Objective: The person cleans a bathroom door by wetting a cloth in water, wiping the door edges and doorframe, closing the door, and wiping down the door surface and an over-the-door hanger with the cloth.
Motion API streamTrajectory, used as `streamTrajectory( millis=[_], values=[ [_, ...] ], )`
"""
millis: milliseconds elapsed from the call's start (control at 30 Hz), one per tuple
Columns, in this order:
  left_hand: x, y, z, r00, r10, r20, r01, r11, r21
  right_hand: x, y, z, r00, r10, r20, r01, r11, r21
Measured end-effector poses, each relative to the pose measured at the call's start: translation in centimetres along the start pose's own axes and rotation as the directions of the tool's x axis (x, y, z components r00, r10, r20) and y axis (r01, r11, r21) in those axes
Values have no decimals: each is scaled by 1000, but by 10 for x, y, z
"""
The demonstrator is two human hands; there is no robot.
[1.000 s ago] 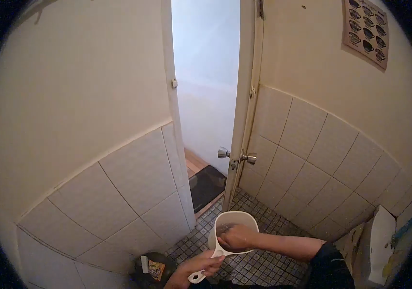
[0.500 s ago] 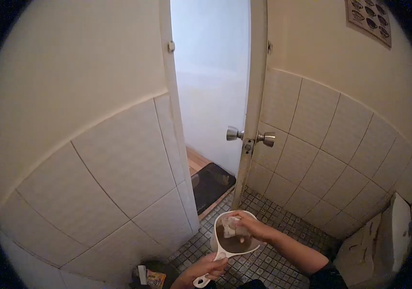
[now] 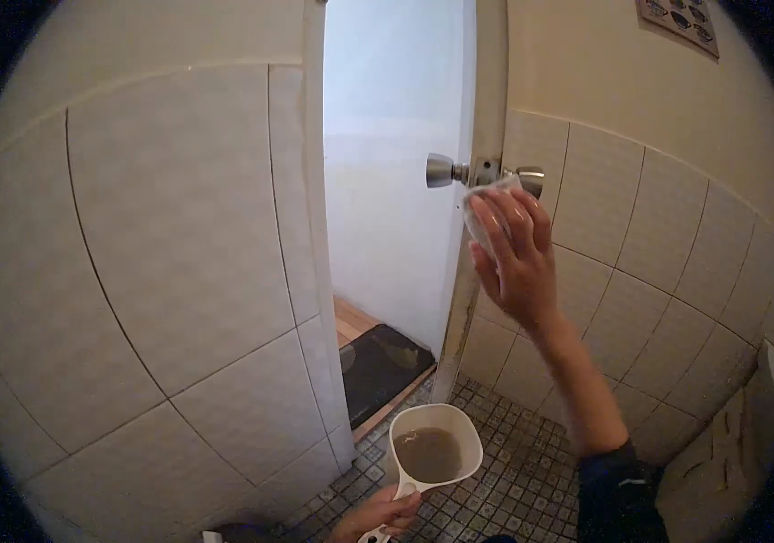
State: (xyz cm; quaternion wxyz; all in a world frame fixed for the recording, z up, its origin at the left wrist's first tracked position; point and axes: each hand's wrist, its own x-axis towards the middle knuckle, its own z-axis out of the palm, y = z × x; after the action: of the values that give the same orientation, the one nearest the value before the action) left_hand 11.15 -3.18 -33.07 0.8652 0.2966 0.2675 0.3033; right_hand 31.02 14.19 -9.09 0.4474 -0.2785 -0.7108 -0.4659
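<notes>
My left hand is wrapped round the handle of a white water dipper, low in the view. Murky greyish-brown water fills part of the dipper. Raised to the edge of the door, my right hand presses a wet whitish cloth against it, just below the latch plate. The fingers cover most of the cloth, so its full shape is hidden. One metal door knob sticks out left of the edge; the other knob is right behind my fingertips.
The door stands ajar, with a dark mat on the floor beyond the threshold. White tiled walls rise on both sides. Small patterned tiles cover the floor. A pale, worn box-like object is at the lower right.
My right hand has lifted the cloth out of the dipper's water and up to the door edge by the knobs. My left hand keeps hold of the dipper. The view has tilted down.
</notes>
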Motion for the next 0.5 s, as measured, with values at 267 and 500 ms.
streamTrajectory(
  millis=[267,500],
  values=[
    [49,-64,-74,995,-2,-103,12,996,91,-31,6,44,987,-146,-64,124,956,-266],
    [88,-119,-124,998,-23,-63,27,997,66,-109,-20,57,967,-251,35,249,916,-315]
  ],
)
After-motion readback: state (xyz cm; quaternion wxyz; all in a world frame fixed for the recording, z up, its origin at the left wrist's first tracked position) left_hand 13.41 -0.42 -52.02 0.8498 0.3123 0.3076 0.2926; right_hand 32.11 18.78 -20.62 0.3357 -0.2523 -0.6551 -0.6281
